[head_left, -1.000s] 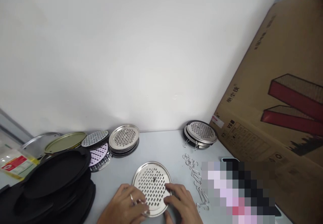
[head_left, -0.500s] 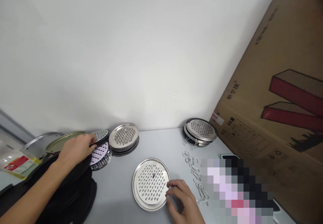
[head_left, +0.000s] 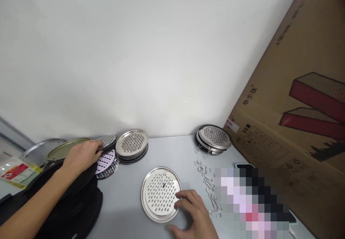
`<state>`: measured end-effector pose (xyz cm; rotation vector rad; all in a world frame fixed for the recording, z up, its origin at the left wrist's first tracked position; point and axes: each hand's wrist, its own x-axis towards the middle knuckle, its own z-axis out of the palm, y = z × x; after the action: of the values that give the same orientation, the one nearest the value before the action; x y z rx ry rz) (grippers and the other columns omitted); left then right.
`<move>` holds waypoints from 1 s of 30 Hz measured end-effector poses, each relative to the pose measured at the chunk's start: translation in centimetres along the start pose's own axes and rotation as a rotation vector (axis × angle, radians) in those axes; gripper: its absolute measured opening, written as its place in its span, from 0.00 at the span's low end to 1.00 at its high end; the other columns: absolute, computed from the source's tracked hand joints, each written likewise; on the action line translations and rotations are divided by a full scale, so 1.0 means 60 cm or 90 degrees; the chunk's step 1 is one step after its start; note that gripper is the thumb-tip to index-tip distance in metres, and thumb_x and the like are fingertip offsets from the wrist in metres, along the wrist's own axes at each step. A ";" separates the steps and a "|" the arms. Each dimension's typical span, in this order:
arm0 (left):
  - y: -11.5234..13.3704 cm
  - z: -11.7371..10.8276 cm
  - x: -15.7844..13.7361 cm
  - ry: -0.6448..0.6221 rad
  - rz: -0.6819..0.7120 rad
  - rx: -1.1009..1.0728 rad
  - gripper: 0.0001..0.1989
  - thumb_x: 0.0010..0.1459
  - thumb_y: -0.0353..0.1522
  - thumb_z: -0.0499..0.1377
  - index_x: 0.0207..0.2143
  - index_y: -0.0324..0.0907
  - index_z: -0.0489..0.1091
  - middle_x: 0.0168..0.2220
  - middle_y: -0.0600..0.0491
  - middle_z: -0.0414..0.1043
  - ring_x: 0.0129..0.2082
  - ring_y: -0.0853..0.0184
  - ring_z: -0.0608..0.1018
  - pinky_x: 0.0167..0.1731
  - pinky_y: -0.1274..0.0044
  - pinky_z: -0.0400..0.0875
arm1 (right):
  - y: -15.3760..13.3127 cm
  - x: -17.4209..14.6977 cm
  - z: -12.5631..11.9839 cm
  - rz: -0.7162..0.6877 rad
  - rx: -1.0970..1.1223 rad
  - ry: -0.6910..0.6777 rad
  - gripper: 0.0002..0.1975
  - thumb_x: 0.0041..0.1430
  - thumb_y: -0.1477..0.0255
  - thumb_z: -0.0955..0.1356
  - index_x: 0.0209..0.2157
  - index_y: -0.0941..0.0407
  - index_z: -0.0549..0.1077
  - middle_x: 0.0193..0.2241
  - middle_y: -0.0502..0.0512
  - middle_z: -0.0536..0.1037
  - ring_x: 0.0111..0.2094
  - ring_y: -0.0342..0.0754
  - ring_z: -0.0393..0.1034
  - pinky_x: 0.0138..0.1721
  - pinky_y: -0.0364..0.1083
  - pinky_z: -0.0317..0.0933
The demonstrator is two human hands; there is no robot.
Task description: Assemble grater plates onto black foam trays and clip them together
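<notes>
A round metal grater disc lies flat on the grey table. My right hand is at its right edge, thumb and fingers spread apart; the fingertips reach over the rim and the thumb stays clear of it. Farther left, my left hand pinches the near side of a dark-rimmed grater disc, though the fingers partly hide the grip. Beneath that disc is a lilac grater disc. A stack of metal grater discs stands just right of them, against the wall.
Metal rings and clips lie in a row right of centre. Behind them is another grater stack with clips attached. A large cardboard box borders the right. Black discs, a greenish disc and a labelled plastic bag occupy the left.
My right hand has opened: the thumb has moved away from the disc's rim, and the fingers reach slightly farther over it. The left hand stays almost in place.
</notes>
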<state>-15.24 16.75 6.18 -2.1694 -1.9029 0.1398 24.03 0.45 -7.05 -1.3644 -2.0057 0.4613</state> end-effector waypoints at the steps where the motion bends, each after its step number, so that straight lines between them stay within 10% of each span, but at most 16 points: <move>1: -0.001 0.001 0.000 0.001 -0.003 0.001 0.14 0.60 0.35 0.51 0.38 0.43 0.76 0.36 0.41 0.81 0.37 0.48 0.82 0.33 0.68 0.69 | 0.000 -0.001 0.002 -0.003 -0.018 0.000 0.17 0.41 0.71 0.78 0.36 0.51 0.76 0.45 0.58 0.77 0.46 0.60 0.72 0.46 0.54 0.69; 8: -0.008 0.000 -0.002 -0.004 0.001 0.008 0.15 0.61 0.34 0.50 0.38 0.44 0.77 0.38 0.43 0.82 0.38 0.48 0.82 0.36 0.66 0.70 | 0.006 0.029 0.008 0.079 -0.081 0.050 0.10 0.66 0.74 0.63 0.40 0.53 0.76 0.45 0.60 0.76 0.46 0.57 0.72 0.46 0.55 0.69; 14: -0.017 0.000 -0.003 0.008 0.001 0.008 0.15 0.62 0.36 0.50 0.38 0.43 0.76 0.36 0.44 0.82 0.37 0.50 0.82 0.34 0.68 0.69 | 0.021 0.053 0.017 0.093 -0.084 0.068 0.23 0.66 0.71 0.61 0.62 0.59 0.64 0.63 0.68 0.65 0.62 0.60 0.63 0.59 0.59 0.65; 19: -0.034 0.001 0.004 0.039 0.000 0.006 0.15 0.64 0.38 0.50 0.36 0.46 0.76 0.34 0.48 0.82 0.34 0.54 0.83 0.29 0.72 0.66 | 0.020 0.040 0.017 0.110 -0.049 0.055 0.21 0.65 0.68 0.63 0.58 0.54 0.69 0.63 0.64 0.64 0.64 0.59 0.61 0.61 0.57 0.62; 30: -0.014 -0.068 -0.021 0.388 0.015 0.112 0.15 0.69 0.37 0.48 0.38 0.39 0.70 0.35 0.45 0.77 0.34 0.55 0.79 0.32 0.69 0.65 | 0.006 0.053 -0.004 0.193 0.234 0.165 0.14 0.62 0.63 0.67 0.46 0.53 0.75 0.49 0.60 0.74 0.50 0.56 0.71 0.51 0.51 0.66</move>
<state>-15.24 15.08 10.20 -1.8354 -1.4576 -0.3045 23.67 3.51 -6.09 -1.4125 -1.4287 0.7100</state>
